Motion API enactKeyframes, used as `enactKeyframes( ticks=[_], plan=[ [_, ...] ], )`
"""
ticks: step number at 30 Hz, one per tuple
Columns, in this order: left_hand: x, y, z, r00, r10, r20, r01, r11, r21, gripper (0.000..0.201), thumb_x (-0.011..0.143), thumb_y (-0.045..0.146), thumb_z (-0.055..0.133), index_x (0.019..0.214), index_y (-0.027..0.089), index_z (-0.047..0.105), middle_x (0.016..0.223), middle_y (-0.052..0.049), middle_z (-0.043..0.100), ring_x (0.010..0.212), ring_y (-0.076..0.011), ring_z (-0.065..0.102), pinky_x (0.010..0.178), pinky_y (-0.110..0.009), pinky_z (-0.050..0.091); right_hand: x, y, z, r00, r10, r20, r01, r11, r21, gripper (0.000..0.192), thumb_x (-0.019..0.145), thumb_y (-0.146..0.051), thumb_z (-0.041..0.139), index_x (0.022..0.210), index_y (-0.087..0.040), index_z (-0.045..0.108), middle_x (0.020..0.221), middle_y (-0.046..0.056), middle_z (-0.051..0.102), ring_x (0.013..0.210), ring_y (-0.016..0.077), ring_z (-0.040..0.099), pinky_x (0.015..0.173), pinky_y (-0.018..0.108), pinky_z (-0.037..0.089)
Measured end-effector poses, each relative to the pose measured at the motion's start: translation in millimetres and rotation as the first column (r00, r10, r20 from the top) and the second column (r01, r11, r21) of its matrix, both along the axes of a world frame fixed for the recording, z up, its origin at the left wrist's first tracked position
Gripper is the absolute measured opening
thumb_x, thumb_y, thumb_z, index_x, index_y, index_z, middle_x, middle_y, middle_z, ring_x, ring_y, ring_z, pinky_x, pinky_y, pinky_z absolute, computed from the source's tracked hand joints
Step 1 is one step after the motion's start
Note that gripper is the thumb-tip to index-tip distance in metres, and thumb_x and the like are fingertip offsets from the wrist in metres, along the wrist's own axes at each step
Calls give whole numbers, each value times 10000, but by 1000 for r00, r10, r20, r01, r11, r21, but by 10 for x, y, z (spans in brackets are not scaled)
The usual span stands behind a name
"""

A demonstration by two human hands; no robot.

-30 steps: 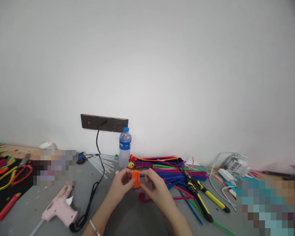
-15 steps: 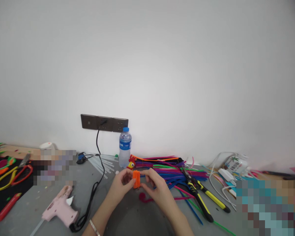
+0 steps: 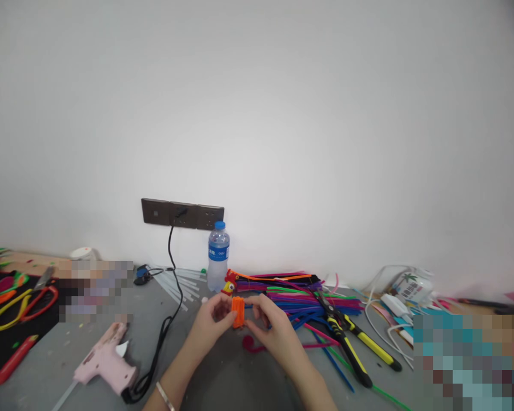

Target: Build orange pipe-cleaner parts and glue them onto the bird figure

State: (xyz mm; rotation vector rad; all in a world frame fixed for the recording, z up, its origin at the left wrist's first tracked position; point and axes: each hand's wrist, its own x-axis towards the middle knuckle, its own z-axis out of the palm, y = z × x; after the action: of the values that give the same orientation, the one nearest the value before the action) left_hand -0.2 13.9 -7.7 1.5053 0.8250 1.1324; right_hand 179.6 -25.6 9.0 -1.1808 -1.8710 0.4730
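Observation:
Pinched in the fingertips of my left hand (image 3: pixel 209 325) is a small block of orange pipe cleaner (image 3: pixel 239 311), folded back and forth into upright rows. My right hand (image 3: pixel 274 325) meets the same piece from the right, thumb low and forefinger high at its edge. Just behind it stands a small yellow and red figure (image 3: pixel 229 283) with a round eye, partly hidden by my left hand. Beneath my right hand, a dark pink pipe cleaner (image 3: pixel 249 343) with a coiled end lies on the grey table (image 3: pixel 223 382).
Loose pipe cleaners (image 3: pixel 300 294) lie behind my hands, with yellow-black pliers (image 3: pixel 355 342) at the right. A water bottle (image 3: pixel 218 260) stands near the wall. Left are a pink glue gun (image 3: pixel 107 359) with a black cord (image 3: pixel 165 328), glue sticks (image 3: pixel 177 282) and scissors (image 3: pixel 25 305).
Almost nothing differs. Both hands stay on the orange piece, and the whole view has shifted very slightly.

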Motion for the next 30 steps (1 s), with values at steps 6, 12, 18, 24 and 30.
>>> enactKeyframes(
  ticks=[6, 12, 18, 24, 30],
  plan=[
    [-9, -10, 13, 1000, 3, -1, -3, 1000, 9, 216, 734, 357, 710, 768, 161, 624, 658, 14, 602, 615, -143, 532, 578, -229, 386, 5, -5, -10, 1000, -9, 13, 8, 1000, 23, 383, 745, -51, 572, 1077, -237, 611, 742, -44, 475, 616, 119, 474, 596, 202, 404],
    [-9, -25, 45, 1000, -2, -10, 2, 1000, 5, 228, 734, 370, 708, 771, 161, 624, 657, 16, 601, 606, -143, 523, 573, -231, 380, 3, -6, -1, 1000, 3, 9, -4, 1000, 6, 375, 758, -64, 556, 1086, -238, 602, 751, -32, 476, 640, 131, 484, 607, 209, 415],
    [-5, -17, 30, 1000, 8, -17, -8, 1000, 23, 208, 738, 351, 706, 783, 160, 636, 670, 9, 619, 623, -151, 539, 579, -233, 387, -10, -10, -4, 1000, -1, -13, 1, 1000, -15, 395, 739, -53, 551, 1086, -239, 587, 747, -40, 471, 634, 127, 485, 612, 211, 414],
    [-4, -22, 41, 1000, 10, -28, -9, 999, 45, 193, 756, 337, 684, 787, 153, 637, 675, 3, 615, 617, -146, 530, 579, -235, 390, -17, -5, -35, 1000, -6, -25, 6, 1000, -10, 406, 727, -51, 544, 1087, -235, 573, 752, -40, 482, 626, 127, 491, 596, 211, 412],
    [-5, -39, 89, 999, 27, -18, -26, 999, 42, 214, 735, 363, 701, 771, 160, 643, 657, 11, 611, 604, -144, 524, 569, -232, 383, -24, -12, -23, 1000, -18, -21, 18, 1000, -3, 430, 733, -65, 547, 1127, -236, 572, 757, -32, 498, 629, 132, 503, 614, 217, 435]
  ],
)
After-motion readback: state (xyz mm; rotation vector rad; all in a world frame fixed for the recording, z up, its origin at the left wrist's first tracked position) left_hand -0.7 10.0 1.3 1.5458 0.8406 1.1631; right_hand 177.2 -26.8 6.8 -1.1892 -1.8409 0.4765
